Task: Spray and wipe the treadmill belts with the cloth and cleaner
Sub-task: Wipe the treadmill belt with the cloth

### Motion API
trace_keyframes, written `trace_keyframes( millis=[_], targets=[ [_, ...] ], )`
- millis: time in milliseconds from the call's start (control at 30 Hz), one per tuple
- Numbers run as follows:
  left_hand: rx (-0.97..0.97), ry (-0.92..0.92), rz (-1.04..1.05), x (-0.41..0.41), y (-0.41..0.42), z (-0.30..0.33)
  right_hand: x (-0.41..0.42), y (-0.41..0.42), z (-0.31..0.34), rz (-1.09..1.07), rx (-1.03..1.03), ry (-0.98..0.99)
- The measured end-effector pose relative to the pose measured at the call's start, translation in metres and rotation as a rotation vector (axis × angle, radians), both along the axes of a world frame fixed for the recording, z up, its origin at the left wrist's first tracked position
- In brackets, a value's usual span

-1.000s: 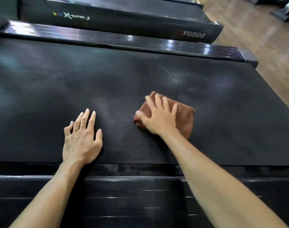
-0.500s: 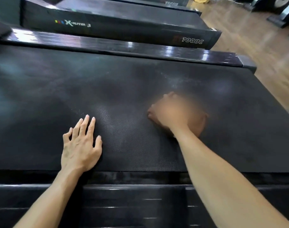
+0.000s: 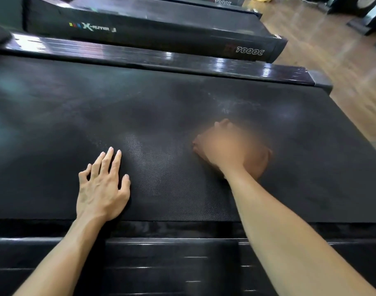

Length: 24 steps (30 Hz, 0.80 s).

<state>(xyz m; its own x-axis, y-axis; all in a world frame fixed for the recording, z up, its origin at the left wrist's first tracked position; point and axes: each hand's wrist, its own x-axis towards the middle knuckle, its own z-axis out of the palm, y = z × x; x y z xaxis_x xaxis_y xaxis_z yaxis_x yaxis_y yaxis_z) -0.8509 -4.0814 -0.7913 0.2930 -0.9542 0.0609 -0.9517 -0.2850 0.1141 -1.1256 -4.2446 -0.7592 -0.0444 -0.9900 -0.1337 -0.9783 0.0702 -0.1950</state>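
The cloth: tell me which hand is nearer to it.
Right. The right hand presses on the cloth; the left hand rests flat on the belt, apart from it.

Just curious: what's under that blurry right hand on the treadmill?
A brown cloth peeks out beside the right hand, lying on the black belt. Most of it is covered and motion-blurred.

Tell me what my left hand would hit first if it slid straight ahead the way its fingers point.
Likely the glossy side rail beyond the belt. The left hand lies flat, and only bare belt shows before it.
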Motion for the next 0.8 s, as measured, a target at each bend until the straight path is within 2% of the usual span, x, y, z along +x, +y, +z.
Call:
trace_keyframes(
  millis=[100, 200, 267, 367, 500, 567, 667, 733, 800],
  targets=[
    [-0.003, 0.008, -0.005, 0.001, -0.001, 0.001, 0.049, 0.035, -0.002, 0.317, -0.029, -0.003],
    [-0.001, 0.006, -0.009, 0.001, 0.001, 0.002, 0.034, 0.109, -0.003, 0.533, -0.083, -0.004],
    [0.001, 0.011, -0.017, 0.001, 0.002, 0.002, -0.010, 0.132, -0.005, 0.509, -0.063, 0.041],
    [-0.010, 0.007, -0.006, 0.001, 0.001, 0.001, -0.051, 0.095, -0.003, 0.284, -0.013, 0.093],
    [-0.019, 0.005, -0.004, 0.000, 0.000, 0.000, -0.015, 0.015, 0.001, 0.083, 0.070, 0.044],
    [-0.018, 0.002, -0.010, 0.000, 0.000, 0.000, 0.019, 0.004, -0.003, 0.133, 0.041, 0.002],
    [-0.019, 0.000, -0.011, 0.002, -0.001, 0.000, 0.053, 0.049, -0.002, 0.390, -0.023, -0.017],
    [-0.016, -0.004, -0.008, 0.002, 0.001, 0.000, 0.043, 0.099, -0.002, 0.537, -0.066, -0.041],
    [-0.024, -0.004, -0.015, 0.002, 0.001, 0.000, 0.007, 0.131, -0.005, 0.544, -0.086, -0.030]
  ],
)
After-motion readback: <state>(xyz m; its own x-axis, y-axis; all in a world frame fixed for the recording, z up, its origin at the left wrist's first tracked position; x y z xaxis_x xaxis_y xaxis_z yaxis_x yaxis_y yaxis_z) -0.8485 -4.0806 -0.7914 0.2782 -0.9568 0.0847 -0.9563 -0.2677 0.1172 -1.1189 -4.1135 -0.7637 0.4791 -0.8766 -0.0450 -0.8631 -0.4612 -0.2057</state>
